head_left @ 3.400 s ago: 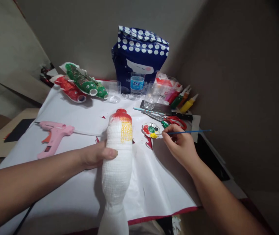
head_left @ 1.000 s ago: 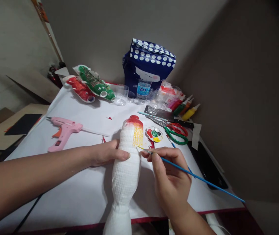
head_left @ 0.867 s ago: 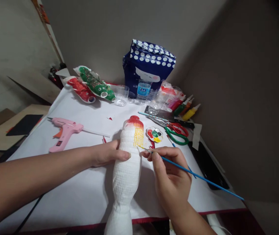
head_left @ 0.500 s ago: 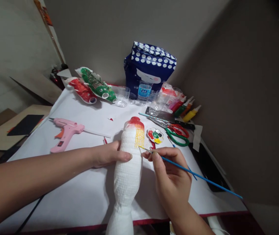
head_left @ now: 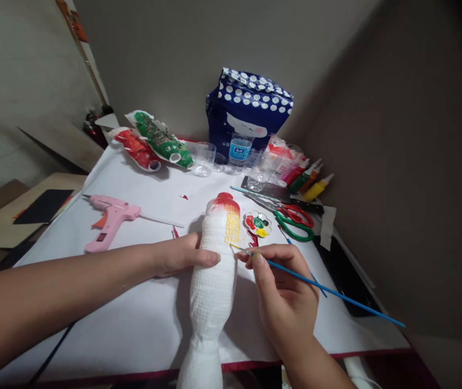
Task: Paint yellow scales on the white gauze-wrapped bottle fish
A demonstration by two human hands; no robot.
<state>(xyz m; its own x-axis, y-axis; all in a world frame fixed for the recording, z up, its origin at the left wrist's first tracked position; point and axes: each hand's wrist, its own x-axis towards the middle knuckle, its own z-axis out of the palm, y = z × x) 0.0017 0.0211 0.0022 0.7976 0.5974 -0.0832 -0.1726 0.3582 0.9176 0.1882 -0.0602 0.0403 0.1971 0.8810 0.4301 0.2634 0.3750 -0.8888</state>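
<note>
A white gauze-wrapped bottle shape [head_left: 212, 286] stretches from mid-table to the lower edge of the view, narrowing near the bottom. Its far end is painted red, with a yellow patch below the red on the right side. My left hand [head_left: 190, 255] grips its left side, thumb on top and the other fingers hidden underneath. In my right hand [head_left: 283, 281] a blue-handled paintbrush [head_left: 336, 294] is pinched, its yellow tip touching the gauze at the lower edge of the yellow patch. Just beyond that hand sits a flower-shaped palette [head_left: 257, 223] with red, green, yellow, black and white paint.
A pink glue gun [head_left: 111, 216] lies left. Behind are red [head_left: 137, 151] and green [head_left: 162, 138] fish figures, clear cups [head_left: 203, 159], and a blue bag [head_left: 249, 108]. Green-handled scissors [head_left: 296, 227], paint tubes [head_left: 318, 188] and a black phone-like slab [head_left: 342, 281] are right.
The brush tip has shifted very slightly along the lower edge of the yellow patch. Both hands keep their hold, and the view has moved only a little.
</note>
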